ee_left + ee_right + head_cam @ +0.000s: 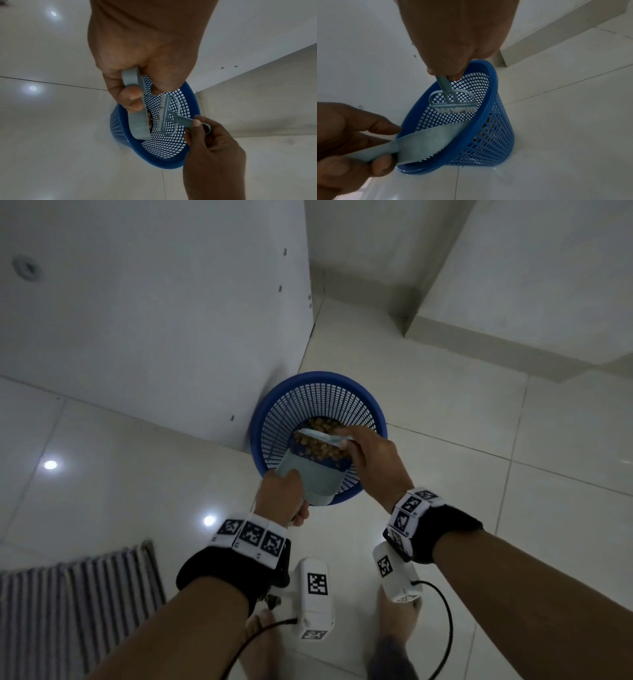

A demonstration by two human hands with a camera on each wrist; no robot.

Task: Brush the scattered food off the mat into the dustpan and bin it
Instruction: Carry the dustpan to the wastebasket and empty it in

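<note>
A blue mesh bin [322, 378] stands on the floor against a white cabinet. My left hand [289, 501] grips the handle of a pale grey-blue dustpan [308, 481], tilted down over the bin's near rim. Brown food pieces [317, 445] lie at the pan's front edge, inside the bin mouth. My right hand [356, 448] grips the handle of a small matching brush [318, 437], its white bristles against the food in the pan. In the wrist views the brush [167, 116] [453, 104] hangs inside the bin [171, 164] [498, 135] next to the dustpan [137, 121] [426, 142].
The striped mat [78, 594] lies on the tiled floor at the lower left, behind my left arm. The white cabinet [154, 320] rises directly left of the bin. A wall step [513, 313] runs at the back right. My bare feet [397, 631] stand near the bin.
</note>
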